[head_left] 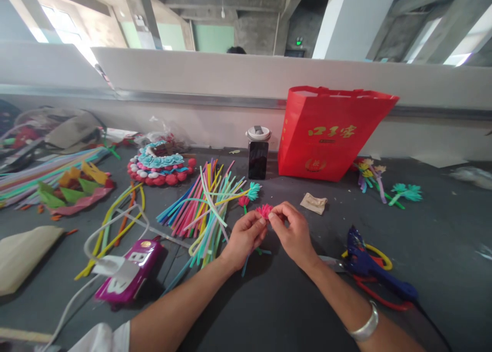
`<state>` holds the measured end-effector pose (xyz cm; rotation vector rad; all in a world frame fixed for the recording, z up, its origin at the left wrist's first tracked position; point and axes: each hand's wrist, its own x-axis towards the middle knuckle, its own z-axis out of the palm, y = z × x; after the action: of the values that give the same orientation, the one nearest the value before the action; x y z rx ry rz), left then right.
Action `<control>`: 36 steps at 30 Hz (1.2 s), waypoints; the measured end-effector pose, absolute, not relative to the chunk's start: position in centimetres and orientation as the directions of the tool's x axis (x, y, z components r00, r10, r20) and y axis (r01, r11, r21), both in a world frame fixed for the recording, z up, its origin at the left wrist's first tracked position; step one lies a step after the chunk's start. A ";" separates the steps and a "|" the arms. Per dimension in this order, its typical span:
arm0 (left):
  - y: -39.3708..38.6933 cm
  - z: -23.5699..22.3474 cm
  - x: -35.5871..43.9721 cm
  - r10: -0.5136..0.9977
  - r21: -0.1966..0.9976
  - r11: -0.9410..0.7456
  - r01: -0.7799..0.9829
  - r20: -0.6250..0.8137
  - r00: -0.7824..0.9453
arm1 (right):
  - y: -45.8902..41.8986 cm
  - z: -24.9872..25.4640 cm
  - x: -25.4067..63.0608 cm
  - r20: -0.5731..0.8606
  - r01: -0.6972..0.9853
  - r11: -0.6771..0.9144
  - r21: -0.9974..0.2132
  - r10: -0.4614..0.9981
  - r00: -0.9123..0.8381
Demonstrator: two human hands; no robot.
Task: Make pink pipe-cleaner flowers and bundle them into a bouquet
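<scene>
My left hand (245,235) and my right hand (292,231) meet over the dark table (277,311), both pinching a small pink pipe-cleaner flower (264,210) between thumb and fingers. A thin blue-green stem (249,257) hangs below my left hand. Just left of the hands lies a fanned pile of coloured pipe cleaners (203,203), with a teal flower (253,190) and a small red flower (243,201) at its right edge.
A red bag (326,131) stands at the back against the wall, a dark bottle with a white lid (258,152) beside it. A blue glue gun (369,265) and scissors lie right. A purple device (128,270) with cables lies left. A pipe-cleaner cake (160,165) and finished flowers (384,185) sit farther back.
</scene>
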<state>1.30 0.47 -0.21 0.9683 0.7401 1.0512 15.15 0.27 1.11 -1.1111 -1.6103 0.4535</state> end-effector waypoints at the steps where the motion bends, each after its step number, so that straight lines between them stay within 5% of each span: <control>1: 0.5 -0.2 1.3 0.938 0.909 0.190 -0.371 -0.056 0.343 | 0.3 1.1 15.1 0.542 0.421 0.485 -0.767 0.840 0.019; 17: 1.1 -0.2 0.8 0.894 0.738 0.386 -0.554 -0.152 0.421 | 0.3 0.6 15.2 0.572 0.429 0.498 -0.753 0.819 0.054; 36: 0.5 -0.4 1.2 0.917 0.827 0.276 -0.489 -0.073 0.393 | 0.0 1.2 14.9 0.637 0.503 0.542 -0.673 0.771 0.023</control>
<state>1.18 0.54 -0.42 0.8192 0.6247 1.0316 14.86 -0.05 1.22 -1.0977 -1.6325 0.2910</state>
